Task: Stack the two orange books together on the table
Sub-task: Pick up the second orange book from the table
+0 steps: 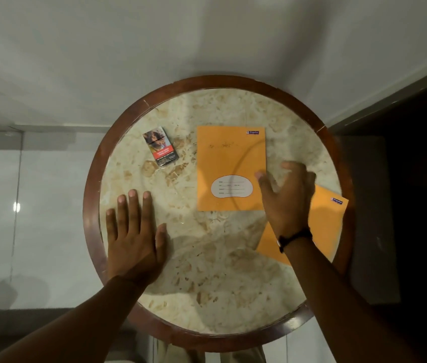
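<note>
Two orange books lie flat on the round marble table (pixel 207 271). One orange book (pixel 229 158) sits square at the centre right, label side up. The second orange book (pixel 327 221) lies tilted at the right rim, partly under my right hand (pixel 287 203) and its wrist. That hand hovers over the gap between the two books with fingers spread, thumb near the first book's right edge, holding nothing. My left hand (pixel 135 237) rests palm down on the tabletop to the left, fingers apart.
A small cigarette pack (pixel 159 146) lies on the table's upper left. A dark wooden rim (pixel 94 184) rings the marble. A white wall stands behind, glossy floor tiles on the left, and a dark area on the right.
</note>
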